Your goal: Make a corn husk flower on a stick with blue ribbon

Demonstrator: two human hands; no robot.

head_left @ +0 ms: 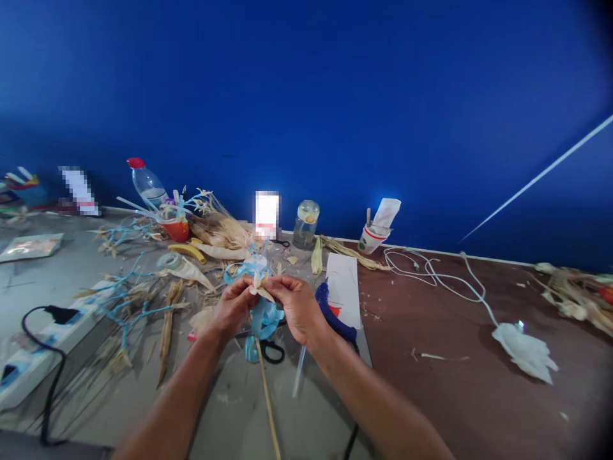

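Note:
My left hand (233,308) and my right hand (297,308) meet in front of me, fingers pinched on a small pale corn-husk flower (261,285). A thin straw-coloured stem (268,396) runs from it down toward me. Light blue ribbon (264,317) loops beneath and behind the hands. Black-handled scissors (272,351) lie on the table just under them. A blue glue gun (334,317) rests right of my right wrist.
Dried husks and blue-painted twigs (125,300) litter the left. A red cup (176,228), water bottle (147,184), glass jar (305,224) and paper cup (372,238) stand along the blue wall. White cable (433,275) crosses the brown tabletop; a power strip (43,338) lies at left.

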